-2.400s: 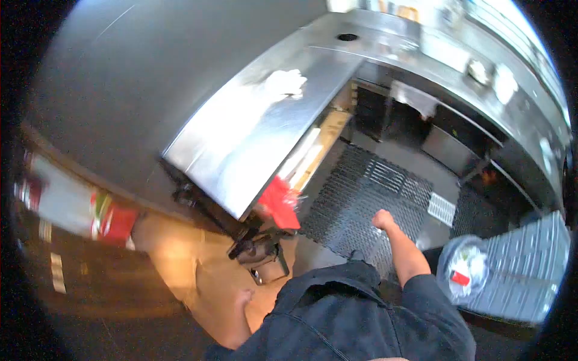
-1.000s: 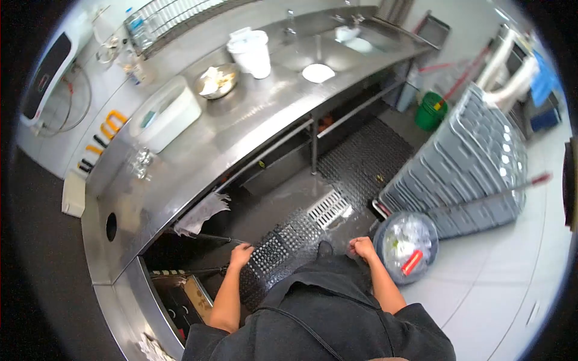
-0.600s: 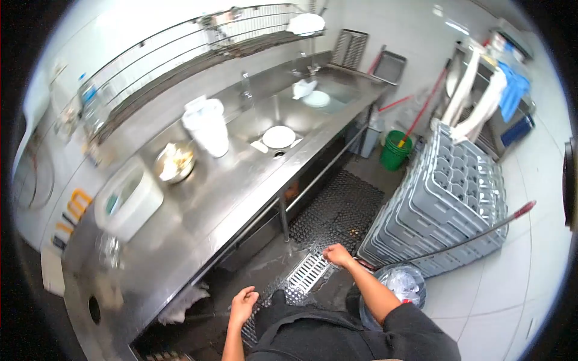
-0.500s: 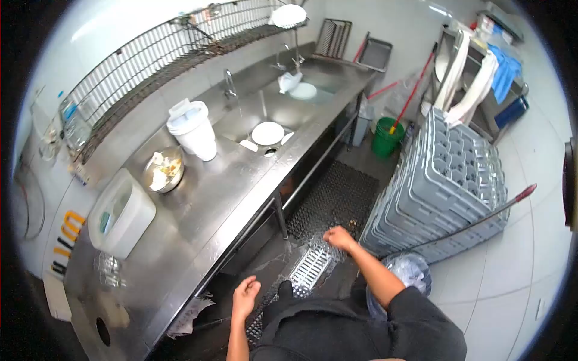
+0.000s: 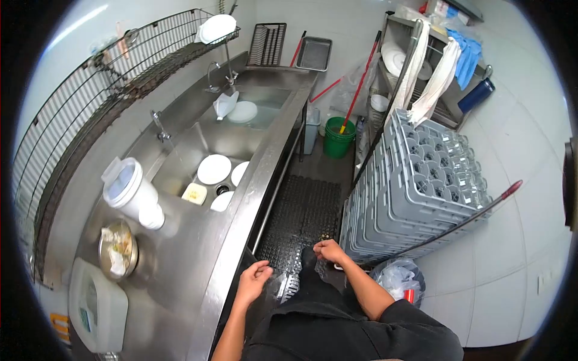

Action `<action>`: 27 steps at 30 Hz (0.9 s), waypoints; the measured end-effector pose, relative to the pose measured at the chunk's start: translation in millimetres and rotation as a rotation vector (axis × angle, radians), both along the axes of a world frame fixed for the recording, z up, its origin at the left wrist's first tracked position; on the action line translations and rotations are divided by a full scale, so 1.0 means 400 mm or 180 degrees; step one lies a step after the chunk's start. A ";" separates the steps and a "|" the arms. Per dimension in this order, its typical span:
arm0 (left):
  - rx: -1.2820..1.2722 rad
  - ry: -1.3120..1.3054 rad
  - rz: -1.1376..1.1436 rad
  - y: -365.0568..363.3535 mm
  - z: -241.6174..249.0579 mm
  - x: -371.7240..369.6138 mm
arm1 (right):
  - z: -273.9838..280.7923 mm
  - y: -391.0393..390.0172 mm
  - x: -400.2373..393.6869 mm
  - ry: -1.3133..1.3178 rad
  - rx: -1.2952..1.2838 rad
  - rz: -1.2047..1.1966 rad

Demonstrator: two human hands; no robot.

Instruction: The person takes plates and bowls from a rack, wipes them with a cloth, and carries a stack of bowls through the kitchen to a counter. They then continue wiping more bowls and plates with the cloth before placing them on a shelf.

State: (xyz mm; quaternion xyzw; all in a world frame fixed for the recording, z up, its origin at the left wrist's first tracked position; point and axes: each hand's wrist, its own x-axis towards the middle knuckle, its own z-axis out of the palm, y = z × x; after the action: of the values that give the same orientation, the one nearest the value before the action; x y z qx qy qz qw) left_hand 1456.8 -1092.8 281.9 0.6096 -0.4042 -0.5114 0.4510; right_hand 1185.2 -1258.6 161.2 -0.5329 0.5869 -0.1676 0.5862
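Observation:
My left hand (image 5: 254,281) hangs in front of my body beside the sink counter's edge, its fingers loosely bent and apart, with nothing in it. Over the floor by the crate stack, my right hand (image 5: 329,251) is curled closed, and I see nothing in it. To the left runs the steel counter (image 5: 174,259). In its near sink basin (image 5: 180,162) lie a white plate (image 5: 214,169), other white dishes and a small pale yellow square dish (image 5: 194,194). The far basin holds a round white plate (image 5: 242,112) and a white cloth-like piece (image 5: 226,104).
On the counter are a white lidded bucket (image 5: 129,186), a metal bowl of food scraps (image 5: 118,249) and a white plastic tub (image 5: 99,307). Grey glass crates (image 5: 403,186) stand stacked right, near a bagged bin (image 5: 400,280). A green bucket (image 5: 339,139) and black mat (image 5: 301,210) lie ahead.
I have moved forward along the counter, so the sinks and crates appear nearer. The floor drain is now mostly hidden beneath me. Both hands stay low in front of my body.

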 end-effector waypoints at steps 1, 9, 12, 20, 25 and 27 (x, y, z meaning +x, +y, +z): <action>-0.0027 0.0187 -0.0065 -0.074 -0.011 -0.012 | 0.003 -0.052 0.003 -0.0108 -0.0013 -0.0087; -0.0211 -0.0072 -0.0716 -0.701 0.034 -0.182 | 0.054 -0.696 0.006 -0.0828 -0.0691 -0.0150; -0.0248 0.0102 -0.0694 -0.917 0.054 -0.240 | 0.182 -0.917 0.010 -0.0844 -0.0855 -0.0715; 0.0106 0.1005 -0.0343 -1.344 0.113 -0.257 | 0.413 -1.305 -0.051 -0.1147 -0.0916 -0.1204; -0.0043 0.1424 -0.0146 -1.647 0.111 -0.258 | 0.413 -1.523 -0.105 -0.1079 -0.0919 -0.1362; -0.0105 0.1604 -0.0150 -1.778 0.126 -0.257 | 0.426 -1.607 -0.134 -0.1071 -0.0961 -0.1475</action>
State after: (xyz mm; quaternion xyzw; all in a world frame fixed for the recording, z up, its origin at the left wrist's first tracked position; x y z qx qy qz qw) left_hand 1354.2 -1803.9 332.2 0.4458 -0.3014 -0.6510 0.5354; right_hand 1131.5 -1901.3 331.7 -0.4307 0.5560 -0.4675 0.5356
